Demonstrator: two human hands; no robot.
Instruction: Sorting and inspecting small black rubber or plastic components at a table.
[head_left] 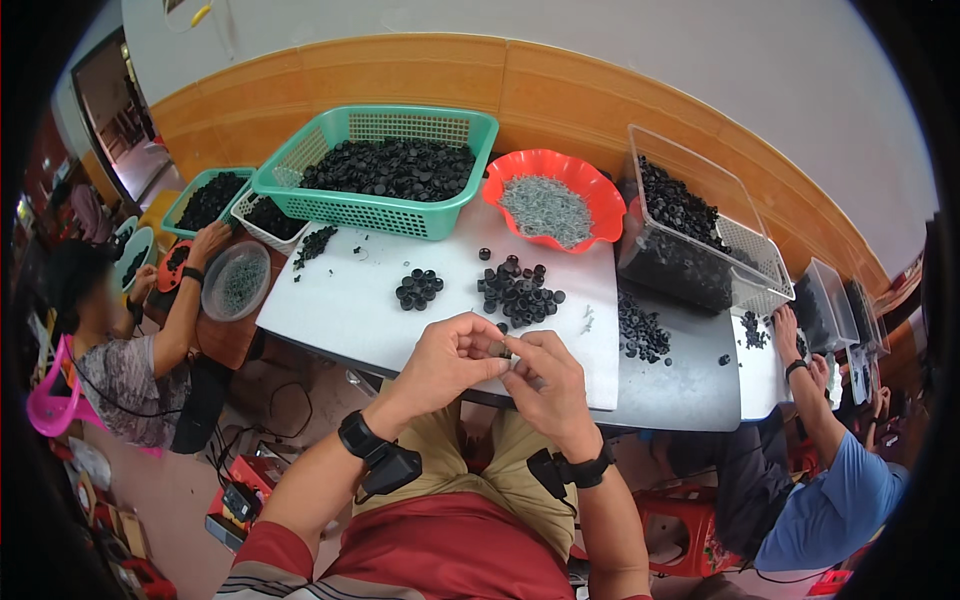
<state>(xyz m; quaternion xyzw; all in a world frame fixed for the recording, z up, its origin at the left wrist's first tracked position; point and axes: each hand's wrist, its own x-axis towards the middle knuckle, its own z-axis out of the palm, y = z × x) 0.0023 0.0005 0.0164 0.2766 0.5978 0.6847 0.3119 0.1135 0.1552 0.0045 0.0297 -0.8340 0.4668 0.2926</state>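
My left hand (450, 355) and my right hand (548, 385) meet over the table's near edge, fingers pinched together. Something small sits between their fingertips, too hidden to name. Just beyond the fingers lies a pile of small black round caps (520, 292), with a smaller cluster of black caps (418, 289) to its left. A few thin clear pieces (588, 318) lie right of the pile. Small black bits (316, 245) are heaped at the far left of the white sheet (340, 310).
Behind the piles stand a green basket (440, 215) of black discs, a red scalloped bowl (612, 200) of small clear-grey pieces and a clear bin (690, 270) of black parts. Co-workers sit at left and right, one person's hand (787, 335) reaching to the right table.
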